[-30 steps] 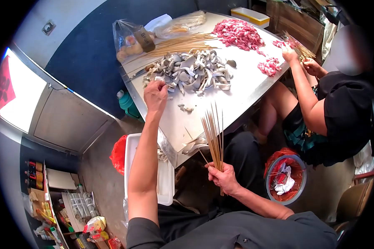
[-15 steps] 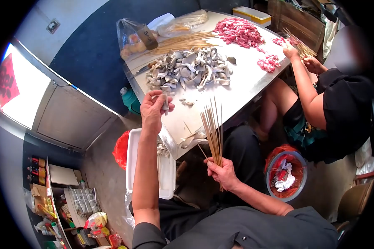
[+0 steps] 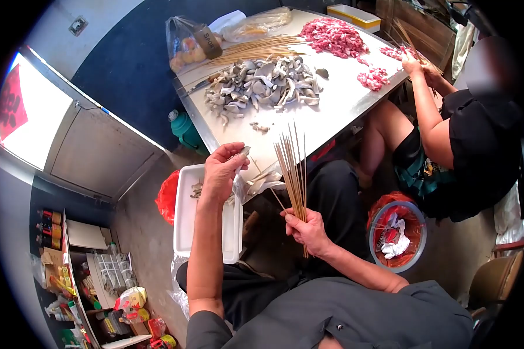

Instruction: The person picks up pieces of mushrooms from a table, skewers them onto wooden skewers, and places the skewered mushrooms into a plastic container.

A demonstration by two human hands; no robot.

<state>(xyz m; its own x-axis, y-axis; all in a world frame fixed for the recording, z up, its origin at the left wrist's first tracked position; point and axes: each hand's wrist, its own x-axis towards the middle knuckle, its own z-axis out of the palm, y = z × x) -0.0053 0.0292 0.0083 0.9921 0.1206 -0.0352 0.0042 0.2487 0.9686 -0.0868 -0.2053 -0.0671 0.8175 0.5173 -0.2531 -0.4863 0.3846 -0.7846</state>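
Observation:
My left hand (image 3: pixel 220 174) pinches a grey mushroom piece (image 3: pixel 244 152) between thumb and fingers, above the table's near corner. A bundle of bamboo skewers (image 3: pixel 293 174) stands upright in my closed right hand (image 3: pixel 310 231). From the same hand one skewer leans out to the left, with pale mushroom pieces (image 3: pixel 265 182) around its upper part. The large mushroom pile (image 3: pixel 268 84) lies on the white table (image 3: pixel 326 104), and a few small scraps (image 3: pixel 259 127) lie nearer to me.
A white tray (image 3: pixel 181 232) sits below my left forearm. Across the table are red meat pieces (image 3: pixel 333 38), loose skewers (image 3: pixel 256 49) and a plastic bag (image 3: pixel 186 46). At right, a co-worker's hands (image 3: pixel 416 65) hold skewers and meat. A lined bin (image 3: pixel 419 256) stands on the floor.
My left hand has come down and toward me from the mushroom pile's edge, bringing the mushroom piece closer to the leaning skewer. My right hand keeps its hold. The co-worker's hands have shifted slightly.

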